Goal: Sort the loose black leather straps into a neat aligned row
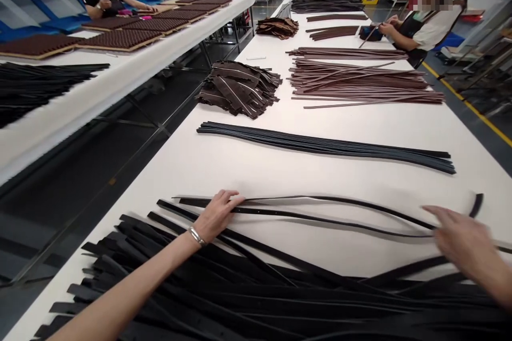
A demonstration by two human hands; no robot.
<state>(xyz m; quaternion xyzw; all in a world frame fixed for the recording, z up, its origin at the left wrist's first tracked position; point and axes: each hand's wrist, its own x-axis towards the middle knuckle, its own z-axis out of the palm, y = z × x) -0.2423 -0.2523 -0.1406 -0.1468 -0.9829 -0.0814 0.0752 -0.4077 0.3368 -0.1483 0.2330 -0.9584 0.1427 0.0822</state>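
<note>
Black leather straps lie heaped along the near edge of the white table, with a thin strap curving loose across the tabletop just beyond them. The left hand lies open on that thin strap, resting without gripping, a silver bracelet on its wrist, while the right hand, blurred, is open above the loose straps, and whether it touches them cannot be told. On the next table, near a co-worker, flat wooden-edged trays hold rows of brown leather pieces.
</note>
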